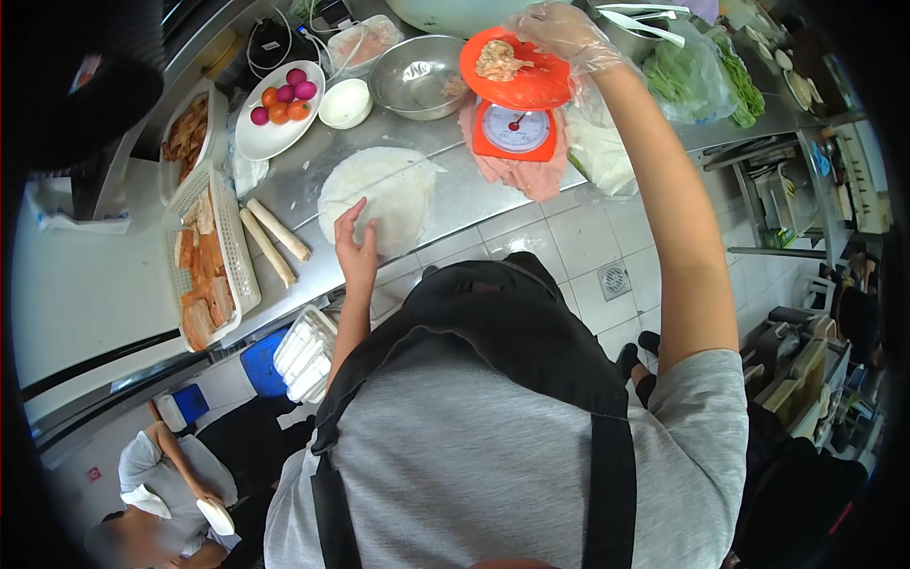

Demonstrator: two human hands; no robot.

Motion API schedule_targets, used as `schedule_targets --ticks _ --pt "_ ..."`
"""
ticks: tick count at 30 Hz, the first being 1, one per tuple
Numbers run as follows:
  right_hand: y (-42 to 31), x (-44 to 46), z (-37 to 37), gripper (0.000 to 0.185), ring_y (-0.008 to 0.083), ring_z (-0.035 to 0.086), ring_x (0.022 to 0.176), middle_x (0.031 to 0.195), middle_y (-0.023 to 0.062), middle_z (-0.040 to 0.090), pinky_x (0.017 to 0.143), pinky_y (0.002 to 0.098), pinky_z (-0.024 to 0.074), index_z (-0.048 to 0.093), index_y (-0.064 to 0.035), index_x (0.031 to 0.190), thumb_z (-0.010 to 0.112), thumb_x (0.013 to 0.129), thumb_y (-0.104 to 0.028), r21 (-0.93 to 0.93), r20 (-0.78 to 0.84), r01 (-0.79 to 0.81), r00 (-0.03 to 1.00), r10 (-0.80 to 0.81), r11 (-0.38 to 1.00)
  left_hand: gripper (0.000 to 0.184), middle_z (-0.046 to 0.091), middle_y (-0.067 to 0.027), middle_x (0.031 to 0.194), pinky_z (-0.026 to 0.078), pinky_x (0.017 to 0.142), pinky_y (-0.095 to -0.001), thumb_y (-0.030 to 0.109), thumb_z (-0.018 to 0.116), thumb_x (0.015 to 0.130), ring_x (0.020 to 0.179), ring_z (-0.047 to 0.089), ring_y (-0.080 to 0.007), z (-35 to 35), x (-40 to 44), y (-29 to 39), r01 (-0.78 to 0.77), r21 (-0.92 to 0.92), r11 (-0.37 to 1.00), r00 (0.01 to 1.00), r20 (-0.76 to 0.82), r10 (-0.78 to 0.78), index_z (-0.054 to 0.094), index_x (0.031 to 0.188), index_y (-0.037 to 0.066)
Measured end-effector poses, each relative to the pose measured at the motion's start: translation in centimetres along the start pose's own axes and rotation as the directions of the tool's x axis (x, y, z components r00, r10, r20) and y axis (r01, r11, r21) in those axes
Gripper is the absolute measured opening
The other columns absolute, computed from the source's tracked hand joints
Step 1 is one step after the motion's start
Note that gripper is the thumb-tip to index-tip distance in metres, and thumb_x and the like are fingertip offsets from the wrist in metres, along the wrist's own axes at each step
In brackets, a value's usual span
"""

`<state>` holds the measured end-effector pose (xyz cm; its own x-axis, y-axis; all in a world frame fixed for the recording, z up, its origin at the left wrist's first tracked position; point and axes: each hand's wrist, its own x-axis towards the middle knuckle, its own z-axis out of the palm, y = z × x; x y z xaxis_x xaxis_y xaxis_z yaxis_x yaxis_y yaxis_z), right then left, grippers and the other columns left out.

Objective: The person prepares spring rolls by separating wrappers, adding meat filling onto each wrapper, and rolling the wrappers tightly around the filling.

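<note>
My right hand (561,36), in a clear plastic glove, is over the far right rim of an orange scale pan (540,87). Its fingers look loosely bent and apart, with nothing visible in them. A small heap of pale minced meat (498,61) lies in the pan. Below it, the dial of the orange kitchen scale (515,126) faces me, on a pink cloth (517,174). My bare left hand (355,245) is open, thumb and fingers apart, at the near edge of a round white floury patch (384,194); whether this is thin dough or loose flour I cannot tell.
Left of the patch lie two rolling pins (269,245), beside a white basket (248,275) of meat strips. Behind stand a plate (256,142) of coloured balls, a white bowl (345,103) and a metal bowl (398,102). Bagged greens (687,76) are at right. Another person (180,465) is lower left.
</note>
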<state>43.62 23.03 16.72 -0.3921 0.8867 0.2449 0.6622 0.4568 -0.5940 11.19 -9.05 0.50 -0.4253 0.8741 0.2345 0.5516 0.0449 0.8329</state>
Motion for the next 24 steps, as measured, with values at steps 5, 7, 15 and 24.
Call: schedule_targets --ticks 5,7,15,24 --pt "-1.9 -1.6 -1.4 0.03 0.0262 0.069 0.069 0.075 0.0168 0.07 0.067 0.0396 0.0526 0.073 -0.0044 0.089 0.063 0.087 -0.033 0.123 0.032 -0.108 0.994 0.105 0.987 0.038 0.062 -0.0143 0.119 0.041 0.103 -0.0368 0.007 0.066 0.088 0.117 0.056 -0.0283 1.4 -0.2 0.6 -0.047 0.004 0.999 0.999 0.003 0.047 0.066 0.126 0.009" --pt "-1.5 -1.3 -1.4 0.03 0.0253 0.068 0.067 0.073 0.0163 0.069 0.066 0.0396 0.0521 0.073 -0.0036 0.089 0.064 0.087 -0.032 0.042 -0.002 -0.012 1.0 0.012 0.999 0.037 0.062 -0.0142 0.119 0.041 0.103 -0.0366 0.007 0.066 0.088 0.116 0.056 -0.0282 1.8 -0.2 1.2 -0.059 0.013 0.998 0.998 0.017 0.058 0.066 0.125 0.009" --pt "-2.5 -1.6 -1.2 0.037 0.0276 0.066 0.07 0.078 0.0152 0.071 0.069 0.0387 0.0515 0.073 -0.0037 0.091 0.064 0.089 -0.039 0.163 -0.017 0.11 0.994 -0.109 0.981 0.036 0.062 -0.0151 0.117 0.042 0.101 -0.0392 0.007 0.068 0.084 0.112 0.056 -0.0312 2.8 -0.6 2.0 -0.163 0.099 0.982 0.981 0.122 0.151 0.069 0.12 0.01" --pt "-6.3 -2.3 6.1 0.063 0.0387 0.067 0.102 0.105 0.024 0.07 0.091 0.0473 0.0521 0.068 0.0059 0.109 0.064 0.087 -0.053 -0.398 0.115 0.064 0.993 -0.019 0.915 0.038 0.062 -0.0124 0.114 0.042 0.096 -0.0422 0.011 0.071 0.081 0.108 0.055 -0.0329 5.6 0.3 2.6 -0.192 0.139 0.972 0.973 0.157 0.169 0.07 0.119 0.013"
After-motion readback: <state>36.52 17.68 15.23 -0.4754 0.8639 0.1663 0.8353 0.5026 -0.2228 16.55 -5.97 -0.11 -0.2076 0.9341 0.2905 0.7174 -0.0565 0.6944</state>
